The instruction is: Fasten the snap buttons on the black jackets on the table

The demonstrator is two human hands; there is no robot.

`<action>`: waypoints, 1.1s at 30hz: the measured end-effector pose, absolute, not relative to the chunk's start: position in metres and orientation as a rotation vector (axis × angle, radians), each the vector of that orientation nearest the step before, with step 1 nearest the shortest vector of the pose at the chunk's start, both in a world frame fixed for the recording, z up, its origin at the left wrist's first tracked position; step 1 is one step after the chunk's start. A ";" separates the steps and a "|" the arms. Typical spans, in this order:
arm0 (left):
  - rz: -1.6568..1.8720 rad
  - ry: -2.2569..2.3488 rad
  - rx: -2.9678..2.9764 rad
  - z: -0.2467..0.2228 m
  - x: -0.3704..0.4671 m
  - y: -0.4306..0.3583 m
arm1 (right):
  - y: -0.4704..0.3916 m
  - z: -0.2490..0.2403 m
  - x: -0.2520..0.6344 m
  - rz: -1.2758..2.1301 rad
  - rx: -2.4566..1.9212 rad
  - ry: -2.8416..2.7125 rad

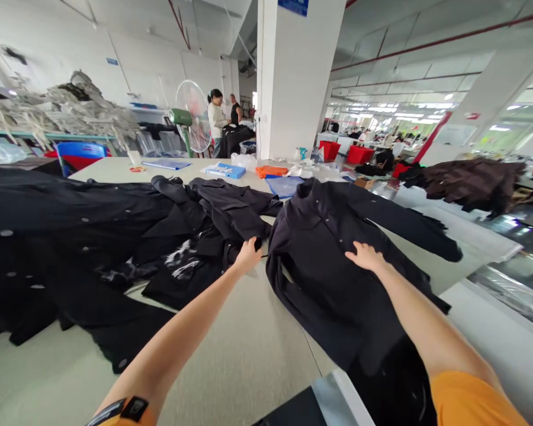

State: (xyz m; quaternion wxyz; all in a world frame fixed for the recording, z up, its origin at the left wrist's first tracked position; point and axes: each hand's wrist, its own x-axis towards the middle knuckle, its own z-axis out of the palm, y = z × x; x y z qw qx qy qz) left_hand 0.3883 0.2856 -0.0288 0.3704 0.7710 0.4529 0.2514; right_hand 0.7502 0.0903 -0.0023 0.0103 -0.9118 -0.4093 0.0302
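Observation:
A dark long-sleeved buttoned garment (320, 254) lies spread on the pale table (249, 343), its collar toward the far side. My right hand (366, 257) rests on its front with the fingers spread. My left hand (249, 255) is at the edge of a crumpled dark garment (231, 207) left of it, fingers curled; what they grip, if anything, is too small to make out. More dark garments with buttons (71, 236) cover the table's left side. A black and white patterned patch (182, 260) shows among them.
Behind the garments are a blue box (225, 170), an orange bundle (270, 171) and a blue folder (286, 186). A grey-white box edge (344, 396) juts in at the bottom. A pillar (295, 83), a fan (194, 118) and people (216, 118) stand beyond.

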 end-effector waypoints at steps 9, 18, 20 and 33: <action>0.569 1.086 2.008 -0.182 0.275 0.181 | 0.067 -0.184 0.699 -0.300 -2.779 -1.283; 0.771 1.301 2.181 -0.129 0.222 0.270 | 0.057 -0.198 0.697 -0.529 -2.606 -1.381; 0.708 1.479 2.160 -0.121 0.220 0.308 | 0.057 -0.199 0.696 -0.533 -2.604 -1.375; 0.263 1.470 2.387 -0.079 0.163 0.301 | 0.081 -0.159 0.677 -0.490 -2.738 -1.434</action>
